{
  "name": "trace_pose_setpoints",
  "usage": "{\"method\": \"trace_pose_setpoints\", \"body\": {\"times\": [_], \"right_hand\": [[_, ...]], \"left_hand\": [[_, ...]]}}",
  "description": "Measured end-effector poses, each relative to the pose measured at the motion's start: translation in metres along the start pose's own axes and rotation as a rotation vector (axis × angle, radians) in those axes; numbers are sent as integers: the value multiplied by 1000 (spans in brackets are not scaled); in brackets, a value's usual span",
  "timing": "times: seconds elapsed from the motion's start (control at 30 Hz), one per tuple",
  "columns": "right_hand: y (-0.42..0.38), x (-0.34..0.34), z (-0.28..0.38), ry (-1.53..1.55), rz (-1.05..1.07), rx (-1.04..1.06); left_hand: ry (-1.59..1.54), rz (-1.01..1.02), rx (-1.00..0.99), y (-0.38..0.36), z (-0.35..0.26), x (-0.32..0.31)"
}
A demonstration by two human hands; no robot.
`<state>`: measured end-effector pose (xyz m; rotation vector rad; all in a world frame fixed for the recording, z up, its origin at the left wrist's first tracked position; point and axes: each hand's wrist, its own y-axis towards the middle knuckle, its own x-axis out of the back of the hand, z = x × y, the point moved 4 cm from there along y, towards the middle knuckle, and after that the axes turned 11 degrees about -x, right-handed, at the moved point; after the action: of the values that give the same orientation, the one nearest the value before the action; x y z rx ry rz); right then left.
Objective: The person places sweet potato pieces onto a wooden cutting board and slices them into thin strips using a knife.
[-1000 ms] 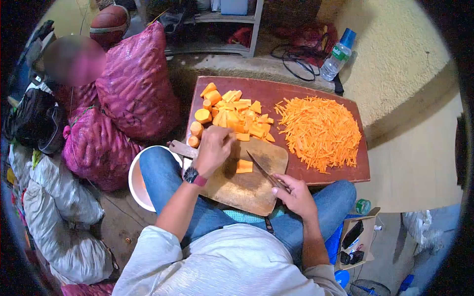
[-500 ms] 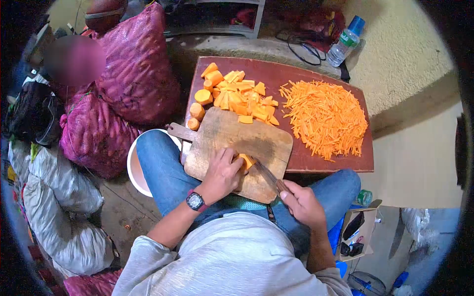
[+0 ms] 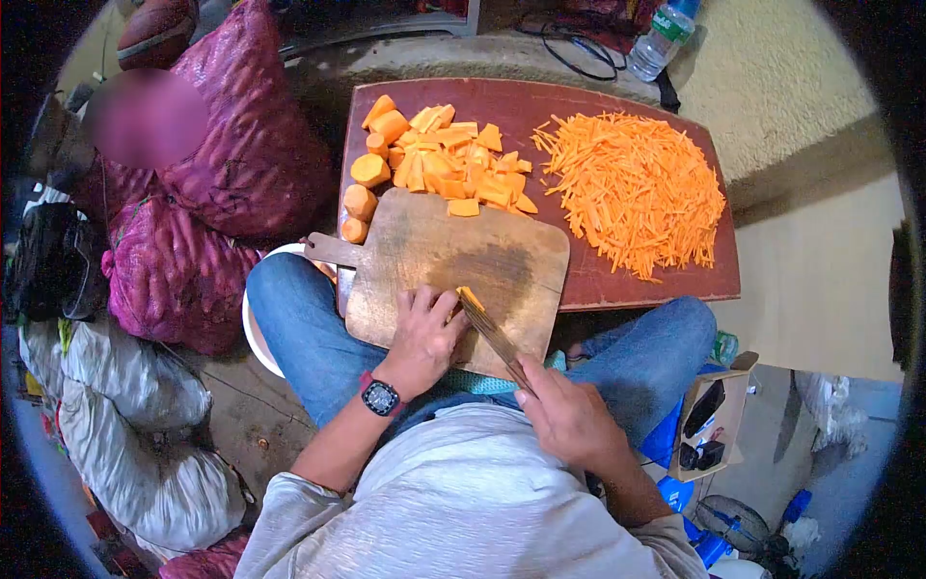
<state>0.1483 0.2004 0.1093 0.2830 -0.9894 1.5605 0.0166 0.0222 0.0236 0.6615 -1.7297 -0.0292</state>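
A wooden cutting board (image 3: pixel 405 251) lies over the front edge of the red table (image 3: pixel 617 289), above my lap. My left hand (image 3: pixel 424 338), with a watch on the wrist, presses its bent fingertips on an orange carrot piece (image 3: pixel 470 297) on the board. My right hand (image 3: pixel 569 415) grips a knife (image 3: pixel 497 343) by its handle; the blade lies against the piece, beside my left fingertips. Behind the board sit thick carrot chunks (image 3: pixel 369 171) and flat carrot slices (image 3: pixel 463 164). A large heap of carrot strips (image 3: pixel 637 193) covers the table's right part.
Pink mesh sacks (image 3: pixel 178 275) and white sacks (image 3: pixel 135 434) stand at the left. A white basin (image 3: pixel 258 333) is beside my left leg. A water bottle (image 3: pixel 662 41) stands behind the table. An open box (image 3: pixel 738 415) sits at the lower right.
The view has shifted, with the table now higher in it. The knife has moved left onto the carrot piece, against my left fingertips, and less of the piece shows.
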Motion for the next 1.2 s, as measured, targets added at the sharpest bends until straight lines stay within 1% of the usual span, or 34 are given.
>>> {"method": "trace_pose_setpoints", "body": {"times": [0.03,0.07,0.13,0.17,0.23,0.37,0.43,0.57,0.63,0.73,0.8,0.87,0.93,0.97,1.03,1.13,1.2], "right_hand": [[0,-1,2,-26,21,-59],[4,-4,3,-27,24,-62],[17,-9,7,32,-13,-34],[28,-13,9,35,-10,-39],[49,-14,14,2,-24,24],[47,-8,21,-34,14,27],[29,-8,17,11,48,-28],[46,-15,19,-15,52,-79],[62,-19,21,-55,29,6],[44,-13,23,-2,-10,25],[28,-12,17,20,19,-4],[30,-18,12,46,51,-38],[46,-25,13,29,-59,75],[52,-22,17,29,-62,73],[63,-20,22,-40,77,-37],[33,-14,17,31,35,-8],[33,-18,14,31,31,-1]], "left_hand": [[-4,14,-8,1,0,0],[-7,16,-6,1,0,0],[-5,26,16,1,1,0],[-10,30,16,0,1,-1],[1,25,31,0,2,-2],[-9,-16,18,1,3,3],[-44,-20,-2,-3,2,1],[-75,-29,46,-2,2,-1],[-44,-26,35,-2,1,1],[-74,-38,19,-3,2,3],[-62,-37,2,-4,3,3],[-52,-30,-16,-5,1,5],[-110,1,67,-2,3,6],[-111,0,64,-2,1,5],[-94,-63,33,-3,0,6],[-28,-66,1,-8,3,2],[-31,-35,26,-10,2,0]]}}
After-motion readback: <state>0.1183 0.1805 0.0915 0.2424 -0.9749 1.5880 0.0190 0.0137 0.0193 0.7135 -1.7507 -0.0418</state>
